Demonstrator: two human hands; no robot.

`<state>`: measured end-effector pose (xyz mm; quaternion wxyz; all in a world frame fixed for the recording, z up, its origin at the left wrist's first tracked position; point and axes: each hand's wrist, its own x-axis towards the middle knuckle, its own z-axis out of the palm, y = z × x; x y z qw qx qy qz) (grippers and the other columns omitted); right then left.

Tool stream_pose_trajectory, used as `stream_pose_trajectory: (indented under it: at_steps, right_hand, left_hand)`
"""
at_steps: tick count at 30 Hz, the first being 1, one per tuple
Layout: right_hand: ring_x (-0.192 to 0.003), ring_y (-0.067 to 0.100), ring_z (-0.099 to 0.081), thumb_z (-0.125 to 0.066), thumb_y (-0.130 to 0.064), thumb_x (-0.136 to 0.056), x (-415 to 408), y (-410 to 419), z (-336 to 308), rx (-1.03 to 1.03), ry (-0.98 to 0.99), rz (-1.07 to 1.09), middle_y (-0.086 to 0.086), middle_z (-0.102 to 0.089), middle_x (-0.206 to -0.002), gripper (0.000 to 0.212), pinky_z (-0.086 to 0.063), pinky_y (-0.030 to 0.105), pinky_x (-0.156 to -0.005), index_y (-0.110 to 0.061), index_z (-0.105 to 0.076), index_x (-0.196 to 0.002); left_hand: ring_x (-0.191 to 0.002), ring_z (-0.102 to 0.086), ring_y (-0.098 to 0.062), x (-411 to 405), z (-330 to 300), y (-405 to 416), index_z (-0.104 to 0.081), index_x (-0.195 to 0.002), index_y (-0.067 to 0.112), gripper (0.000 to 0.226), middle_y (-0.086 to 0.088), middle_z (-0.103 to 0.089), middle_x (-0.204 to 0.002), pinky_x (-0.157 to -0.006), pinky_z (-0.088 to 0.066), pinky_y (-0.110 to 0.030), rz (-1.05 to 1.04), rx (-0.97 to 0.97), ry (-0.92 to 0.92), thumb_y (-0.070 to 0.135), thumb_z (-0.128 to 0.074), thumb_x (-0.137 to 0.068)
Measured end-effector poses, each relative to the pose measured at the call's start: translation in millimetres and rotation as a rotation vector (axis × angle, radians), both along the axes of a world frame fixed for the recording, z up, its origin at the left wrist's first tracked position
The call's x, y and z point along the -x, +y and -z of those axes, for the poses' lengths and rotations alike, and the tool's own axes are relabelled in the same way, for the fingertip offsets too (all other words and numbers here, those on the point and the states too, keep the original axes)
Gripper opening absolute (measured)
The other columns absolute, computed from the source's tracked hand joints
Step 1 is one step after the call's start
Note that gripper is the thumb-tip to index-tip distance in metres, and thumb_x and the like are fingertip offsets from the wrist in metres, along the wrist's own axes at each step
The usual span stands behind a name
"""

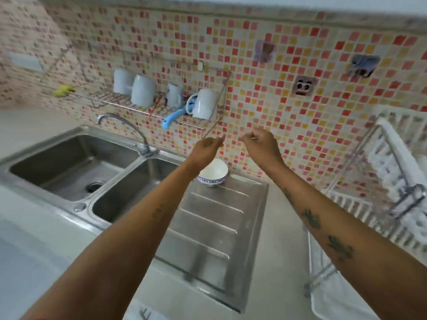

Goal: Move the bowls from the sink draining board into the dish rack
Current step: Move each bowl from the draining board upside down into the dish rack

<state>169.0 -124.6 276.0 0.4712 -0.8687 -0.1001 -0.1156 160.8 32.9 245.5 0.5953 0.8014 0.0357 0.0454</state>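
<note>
One white bowl (pixel 213 173) with a blue patterned outside stands upright at the far end of the steel draining board (pixel 208 229), close to the tiled wall. Both my arms stretch out over the board. My left hand (pixel 205 148) hovers above and just left of the bowl, fingers loosely curled, holding nothing. My right hand (pixel 261 146) hangs above and to the right of the bowl, fingers curled, apart from it. The dish rack (pixel 388 192), a metal and white frame, stands on the counter at the right and holds white dishes, blurred.
A double steel sink (pixel 76 167) with a curved tap (pixel 129 128) lies left of the board. A wire wall shelf (pixel 161 105) carries white mugs and a blue-handled utensil. The mosaic tile wall stands right behind the bowl. Grey counter lies between board and rack.
</note>
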Motion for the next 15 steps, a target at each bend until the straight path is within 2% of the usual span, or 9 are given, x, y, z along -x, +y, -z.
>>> stream_pose_trajectory:
  at_steps: [1,3,5,6,7,8,10,12,15]
  right_hand:
    - [-0.069,0.028,-0.059,-0.052,-0.029,-0.091,-12.1,9.2,15.5,-0.018,0.098,0.005,0.014,-0.062,-0.075,0.033,-0.048,0.039,-0.068,0.001,-0.059,-0.078]
    - [-0.067,0.023,-0.051,-0.051,-0.036,-0.093,-35.8,26.6,48.6,-0.056,0.263,0.02,0.005,-0.051,-0.069,0.031,-0.041,0.038,-0.071,-0.008,-0.054,-0.079]
    - [-0.085,0.023,-0.052,-0.046,-0.043,-0.096,-57.3,36.7,85.3,-0.105,0.434,0.06,0.004,-0.055,-0.086,0.039,-0.042,0.038,-0.078,-0.01,-0.06,-0.109]
    - [-0.092,0.023,-0.052,-0.043,-0.044,-0.097,-67.4,38.5,104.4,-0.136,0.512,0.076,0.004,-0.056,-0.094,0.045,-0.042,0.037,-0.082,-0.008,-0.058,-0.12]
    - [-0.097,0.023,-0.051,-0.042,-0.045,-0.097,-77.4,38.6,122.6,-0.167,0.573,0.086,0.005,-0.058,-0.101,0.051,-0.042,0.037,-0.086,-0.007,-0.056,-0.127]
    - [-0.104,0.023,-0.051,-0.042,-0.048,-0.097,-87.4,38.0,140.2,-0.205,0.618,0.096,0.006,-0.059,-0.111,0.055,-0.042,0.038,-0.093,-0.008,-0.054,-0.132]
    - [-0.121,0.027,-0.051,-0.044,-0.054,-0.093,-105.8,38.9,168.9,-0.282,0.675,0.139,0.009,-0.053,-0.136,0.063,-0.038,0.041,-0.104,-0.01,-0.048,-0.139]
    - [-0.133,0.03,-0.044,-0.044,-0.056,-0.092,-126.0,39.9,190.5,-0.356,0.69,0.18,0.011,-0.042,-0.15,0.068,-0.035,0.044,-0.109,-0.014,-0.04,-0.145]
    - [-0.139,0.026,-0.038,-0.039,-0.058,-0.093,-155.9,46.4,215.3,-0.468,0.693,0.196,0.008,-0.036,-0.155,0.065,-0.029,0.044,-0.113,-0.022,-0.037,-0.147]
  left_hand:
    - [-0.106,-0.055,-0.026,-5.4,10.1,15.9,-0.065,-0.114,0.007,0.049,-0.009,-0.063,-0.118,-0.09,-0.048,-0.041,-0.042,0.04,0.054,0.048,-0.042,-0.098]
    - [-0.106,-0.054,-0.025,-14.4,34.7,46.9,-0.062,-0.12,0.004,0.056,-0.01,-0.061,-0.122,-0.082,-0.049,-0.037,-0.113,0.121,0.157,0.05,-0.036,-0.1]
    - [-0.096,-0.054,-0.022,-22.6,61.6,72.1,-0.065,-0.11,0.006,0.058,-0.009,-0.062,-0.111,-0.068,-0.045,-0.03,-0.192,0.201,0.248,0.054,-0.033,-0.099]
    - [-0.095,-0.056,-0.022,-27.8,76.8,83.2,-0.066,-0.103,0.01,0.058,-0.009,-0.063,-0.109,-0.069,-0.045,-0.031,-0.227,0.227,0.289,0.056,-0.032,-0.098]
    - [-0.102,-0.058,-0.024,-33.6,92.0,93.1,-0.066,-0.108,0.012,0.06,-0.009,-0.064,-0.115,-0.077,-0.047,-0.034,-0.245,0.247,0.327,0.059,-0.031,-0.097]
    - [-0.116,-0.055,-0.028,-40.4,107.6,102.0,-0.061,-0.123,0.013,0.065,-0.01,-0.06,-0.129,-0.09,-0.046,-0.039,-0.264,0.265,0.357,0.062,-0.03,-0.095]
    - [-0.137,-0.041,-0.03,-54.9,133.9,115.3,-0.044,-0.145,0.015,0.072,-0.008,-0.044,-0.151,-0.112,-0.035,-0.047,-0.299,0.277,0.38,0.064,-0.029,-0.094]
    - [-0.142,-0.036,-0.027,-73.7,152.3,121.4,-0.035,-0.15,0.016,0.069,-0.007,-0.038,-0.155,-0.118,-0.026,-0.049,-0.295,0.315,0.353,0.059,-0.026,-0.097]
    - [-0.147,-0.026,-0.026,-103.7,167.2,117.0,-0.025,-0.154,0.02,0.072,-0.005,-0.026,-0.161,-0.119,-0.022,-0.049,-0.256,0.368,0.396,0.063,-0.02,-0.096]
